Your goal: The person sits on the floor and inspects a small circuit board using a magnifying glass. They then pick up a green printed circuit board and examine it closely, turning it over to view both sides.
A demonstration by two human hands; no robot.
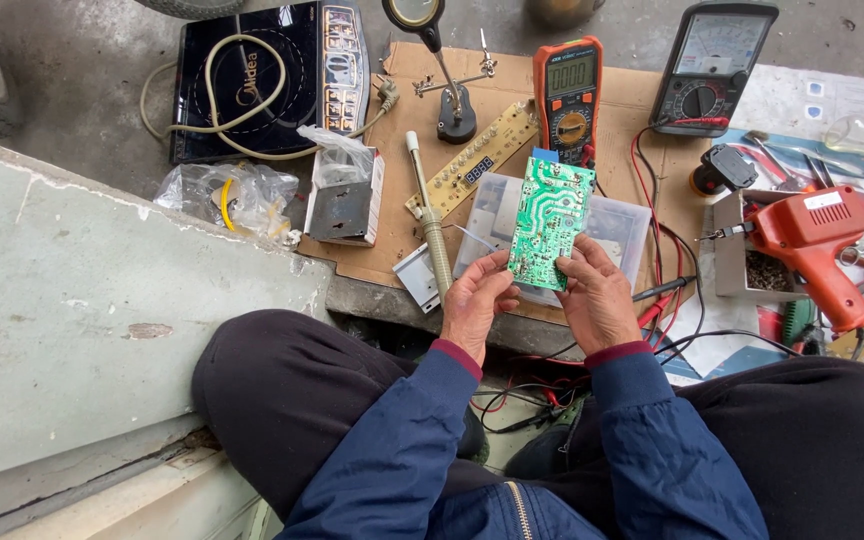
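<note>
Both my hands hold a green circuit board (550,218) upright over a clear plastic box (624,226), its solder side facing me. My left hand (473,302) pinches the board's lower left corner. My right hand (597,296) grips its lower right edge. My dark blue sleeves with maroon cuffs reach up from my lap, and my knees in dark trousers spread to either side.
On a sheet of cardboard (636,98) lie an orange digital multimeter (568,98), a long narrow circuit strip (474,158), a soldering iron (430,222) and a magnifier stand (449,88). An analogue meter (714,66), an orange solder gun (813,242), a black induction cooker (270,78) and a concrete ledge (102,300) surround it.
</note>
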